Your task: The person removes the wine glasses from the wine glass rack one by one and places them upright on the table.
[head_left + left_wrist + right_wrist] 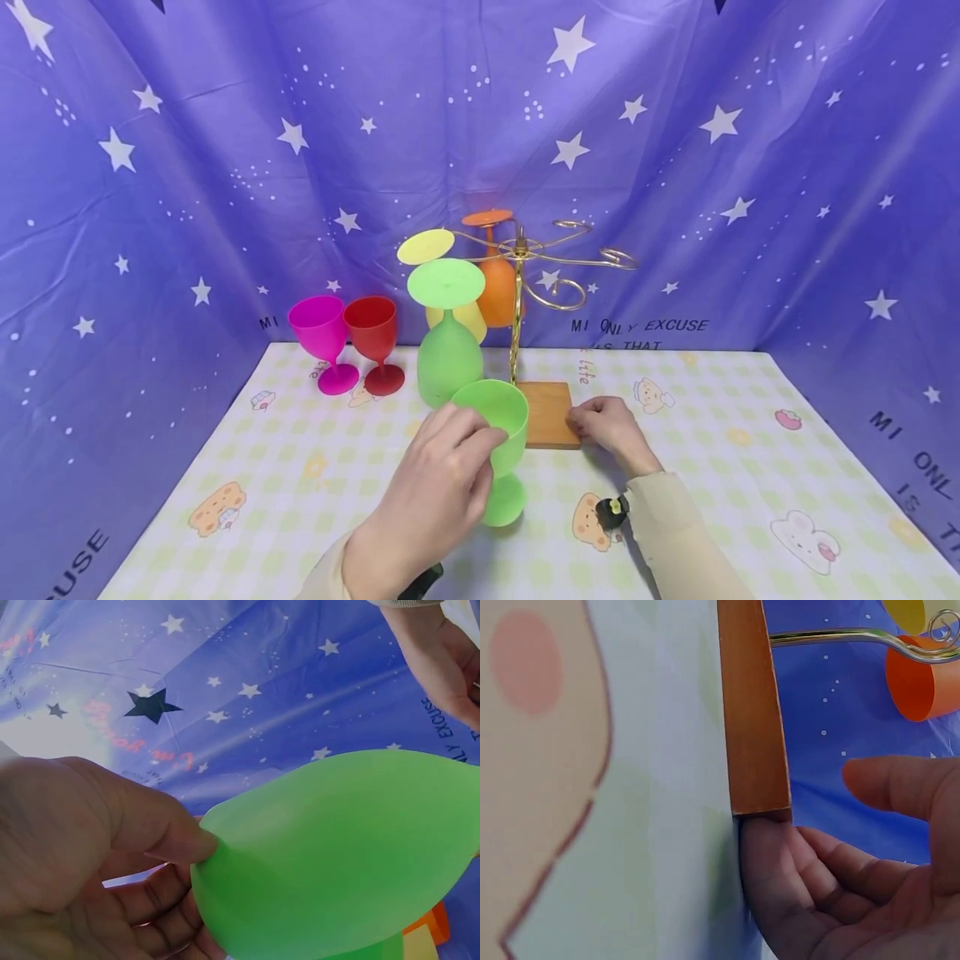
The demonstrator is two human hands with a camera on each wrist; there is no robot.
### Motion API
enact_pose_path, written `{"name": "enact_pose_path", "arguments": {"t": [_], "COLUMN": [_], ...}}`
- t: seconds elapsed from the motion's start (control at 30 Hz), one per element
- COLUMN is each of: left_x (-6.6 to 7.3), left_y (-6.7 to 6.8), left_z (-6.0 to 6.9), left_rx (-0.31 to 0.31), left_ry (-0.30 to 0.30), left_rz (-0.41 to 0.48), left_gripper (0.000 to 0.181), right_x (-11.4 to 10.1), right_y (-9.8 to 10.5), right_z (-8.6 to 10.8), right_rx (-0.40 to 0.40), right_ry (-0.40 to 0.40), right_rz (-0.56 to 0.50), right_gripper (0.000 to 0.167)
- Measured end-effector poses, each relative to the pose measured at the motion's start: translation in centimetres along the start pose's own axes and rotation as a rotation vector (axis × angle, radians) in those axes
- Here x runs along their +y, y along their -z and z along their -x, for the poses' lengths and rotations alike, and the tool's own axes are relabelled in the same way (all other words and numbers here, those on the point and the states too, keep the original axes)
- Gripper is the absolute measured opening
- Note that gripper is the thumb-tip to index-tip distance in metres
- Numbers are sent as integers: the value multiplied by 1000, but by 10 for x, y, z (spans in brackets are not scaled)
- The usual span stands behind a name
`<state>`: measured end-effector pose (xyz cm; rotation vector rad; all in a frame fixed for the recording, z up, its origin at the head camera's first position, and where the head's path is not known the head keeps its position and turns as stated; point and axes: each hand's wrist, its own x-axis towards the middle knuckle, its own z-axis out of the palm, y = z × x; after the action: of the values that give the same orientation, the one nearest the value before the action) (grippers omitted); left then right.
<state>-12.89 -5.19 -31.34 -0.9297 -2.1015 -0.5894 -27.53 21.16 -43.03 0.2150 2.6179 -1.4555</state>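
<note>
Toward the back edge of the worktop [360,454] stood a gold rack [516,337] with a wooden base [551,414], upturned goblets [450,367] hooked by their feet, the upright green goblet [513,443] just in front, gripped by its bowl in the left hand [441,471], while the right hand [611,425], thumb apart, touched the base, probably just against sliding.

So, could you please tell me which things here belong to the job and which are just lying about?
In the job:
upright green goblet, held by the left hand
gold goblet rack, its wooden base touched by the right hand
inverted green goblet, yellow goblet, orange goblet, on the rack

Probably just there:
magenta goblet, red goblet, untouched
starry curtain
</note>
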Motion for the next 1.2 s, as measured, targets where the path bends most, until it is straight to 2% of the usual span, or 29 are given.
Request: {"name": "enact_pose_path", "arguments": {"t": [0.2, 0.43, 0.8, 1.2], "left_x": [-2, -9, -26, -32], "left_y": [3, 10, 22, 36], "left_z": [4, 15, 23, 25], "left_rx": [-14, -67, -39, -65], "left_ry": [-4, 17, -16, 13], "left_rz": [-26, -54, -128, -159], "left_gripper": [24, 22, 29, 27], "right_x": [-3, -6, -2, 0], "right_y": [1, -1, 0, -1], "right_z": [2, 3, 2, 1], "right_rx": [-41, -57, -27, -6], "right_ry": [-9, 8, 19, 36], "right_rz": [17, 33, 92, 104], "right_gripper": [29, 19, 18, 16]}}
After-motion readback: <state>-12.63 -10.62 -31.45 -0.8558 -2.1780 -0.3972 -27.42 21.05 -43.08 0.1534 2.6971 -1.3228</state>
